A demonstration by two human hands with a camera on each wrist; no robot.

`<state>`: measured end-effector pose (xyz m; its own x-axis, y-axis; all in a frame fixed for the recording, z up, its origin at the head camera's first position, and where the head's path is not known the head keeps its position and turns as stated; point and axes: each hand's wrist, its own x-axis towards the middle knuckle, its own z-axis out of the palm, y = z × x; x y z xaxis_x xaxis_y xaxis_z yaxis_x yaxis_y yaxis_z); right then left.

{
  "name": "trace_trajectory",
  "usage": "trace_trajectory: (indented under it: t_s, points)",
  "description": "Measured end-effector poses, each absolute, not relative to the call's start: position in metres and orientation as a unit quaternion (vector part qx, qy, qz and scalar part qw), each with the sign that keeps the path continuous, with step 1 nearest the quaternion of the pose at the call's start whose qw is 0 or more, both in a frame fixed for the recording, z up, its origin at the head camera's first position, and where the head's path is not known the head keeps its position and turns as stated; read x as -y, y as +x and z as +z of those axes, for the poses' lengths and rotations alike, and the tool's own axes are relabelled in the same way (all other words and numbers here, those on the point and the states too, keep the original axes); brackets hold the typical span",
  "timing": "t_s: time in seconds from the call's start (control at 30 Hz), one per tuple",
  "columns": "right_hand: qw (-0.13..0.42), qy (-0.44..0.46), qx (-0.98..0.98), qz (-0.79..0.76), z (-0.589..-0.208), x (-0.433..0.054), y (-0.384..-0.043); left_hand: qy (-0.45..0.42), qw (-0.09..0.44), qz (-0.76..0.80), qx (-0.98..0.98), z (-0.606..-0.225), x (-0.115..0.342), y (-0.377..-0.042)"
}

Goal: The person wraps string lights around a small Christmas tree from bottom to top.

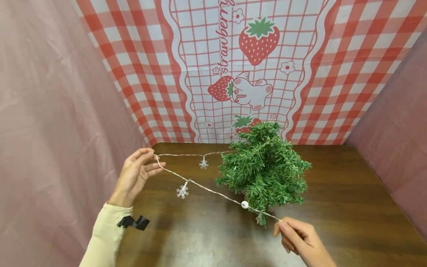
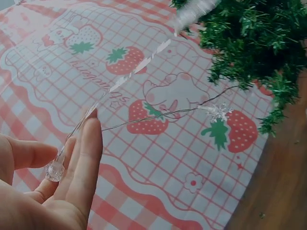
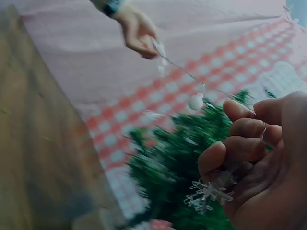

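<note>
Light string [image 1: 216,191]: drawn out between both hands above the counter [image 1: 360,193], from the right hand across to the left, then doubling back to the tree [image 1: 267,167], where foliage hides it.
Left grip [image 1: 135,176]: thumb and fingertips pinched on the string at its bend, the other fingers extended; a clear ornament [image 2: 55,170] sits at these fingertips.
Right grip [image 1: 301,237]: closed to a pinch on the string between thumb and forefinger, the other fingers curled.
Snowflake ornaments: one [image 1: 182,191] dangles from the near run, another [image 1: 203,163] from the far run; a third [image 3: 209,194] hangs below the right fingers.
White ball [image 1: 245,204]: on the near run, in front of the tree's lower branches.
Tree: green, bushy, on the counter, right of the left hand.
Backdrop: strawberry-print cloth [image 1: 258,46] behind, pink curtain [image 1: 56,111] at left.
</note>
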<state>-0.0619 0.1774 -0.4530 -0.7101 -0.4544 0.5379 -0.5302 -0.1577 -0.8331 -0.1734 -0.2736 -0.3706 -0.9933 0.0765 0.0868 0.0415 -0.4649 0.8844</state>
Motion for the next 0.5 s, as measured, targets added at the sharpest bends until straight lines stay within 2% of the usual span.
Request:
trace_trajectory:
  t_s: [0.27, 0.37, 0.5]
  points:
    - [0.142, 0.334, 0.659, 0.659, -0.428, -0.205, -0.059, 0.043, 0.028, 0.806, -0.589, -0.400, 0.265, -0.152]
    - [0.150, 0.337, 0.630, 0.684, -0.422, -0.213, -0.056, 0.047, 0.030, 0.791, -0.609, -0.405, 0.259, -0.144]
    - [0.130, 0.364, 0.565, 0.729, -0.418, -0.222, -0.056, 0.066, 0.025, 0.779, -0.624, -0.410, 0.251, -0.132]
